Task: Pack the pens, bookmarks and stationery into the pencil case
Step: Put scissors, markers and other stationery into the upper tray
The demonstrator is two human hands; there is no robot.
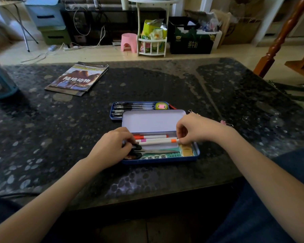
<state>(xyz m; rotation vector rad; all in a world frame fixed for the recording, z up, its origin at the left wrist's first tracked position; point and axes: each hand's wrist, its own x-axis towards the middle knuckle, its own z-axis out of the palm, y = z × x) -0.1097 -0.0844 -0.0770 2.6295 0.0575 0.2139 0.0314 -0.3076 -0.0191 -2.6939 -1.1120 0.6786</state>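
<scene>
We pinch a white orange-banded marker (158, 142) by both ends, left hand (112, 146) and right hand (198, 130). It hovers over the open blue metal pencil case (197, 152) near the table's (42, 137) front edge, perhaps touching another marker.

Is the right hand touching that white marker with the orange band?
Touching. The head view shows the right hand's fingertips pinching the white marker's orange-banded end.

I sit at a dark desk (147, 81) with a mottled, pebble-patterned top under glass that catches the daylight. A magazine (77, 78) lies at its far left. Beyond it the floor (95, 54) is pale wood. A pink stool (129, 42) stands beside a white rack (153, 41), a dark green carton (191, 42) to its right. Cables (81, 23) trail before a black cabinet (112, 20). A turned wooden post (281, 35) rises at right.
</scene>
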